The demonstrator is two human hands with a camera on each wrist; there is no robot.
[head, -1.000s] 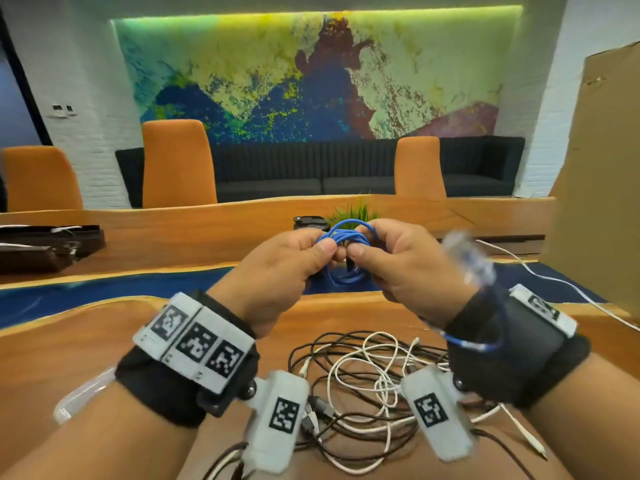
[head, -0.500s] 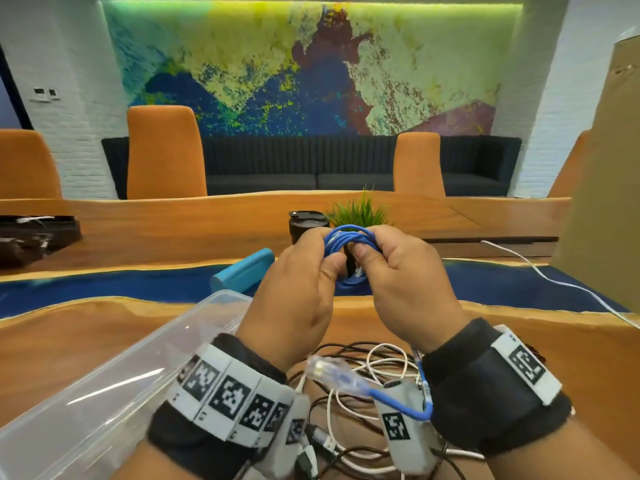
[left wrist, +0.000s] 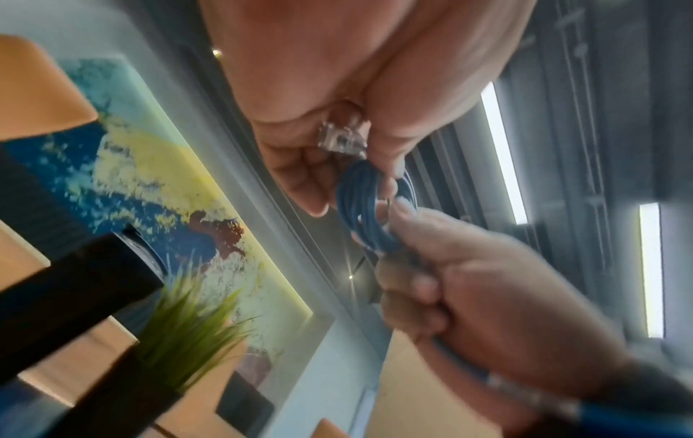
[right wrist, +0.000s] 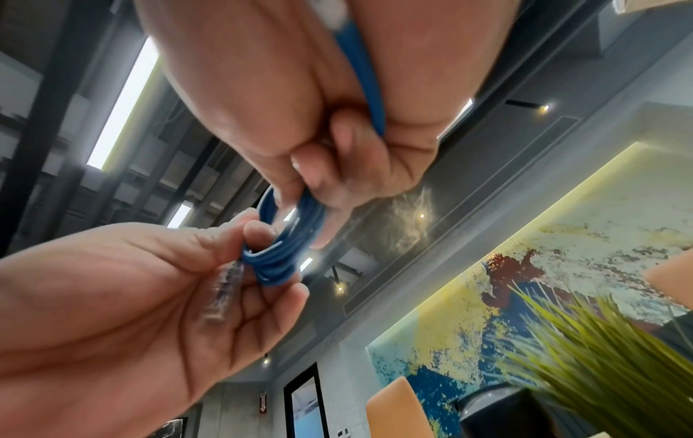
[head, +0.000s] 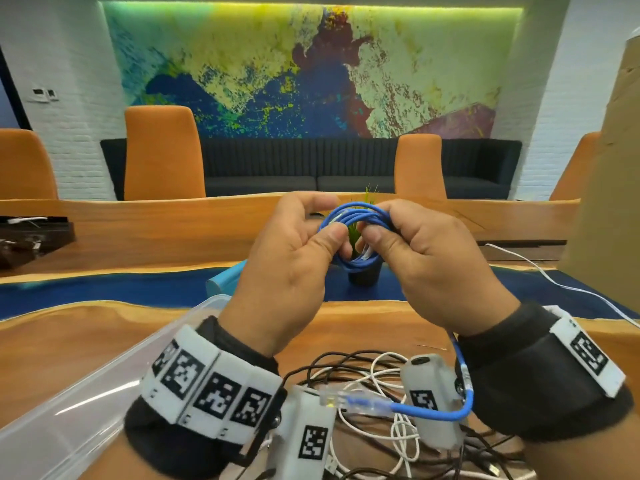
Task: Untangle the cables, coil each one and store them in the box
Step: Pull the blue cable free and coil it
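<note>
Both hands were raised together above the wooden table [head: 86,344], clamped on a small coil of blue network cable [head: 360,221]. The left hand [head: 294,268] pinched the coil's left side; the right hand [head: 440,258] gripped its right. The cable's clear-plugged tail [head: 349,400] hung under the right wrist, over tangled black and white cables [head: 367,375]. A clear plastic box [head: 86,396] sat near-left.

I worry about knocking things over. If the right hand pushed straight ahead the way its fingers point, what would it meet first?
Probably the left hand, since the right hand faces it across the blue cable coil both hold. The potted plant sits beyond; depth is unclear.
</note>
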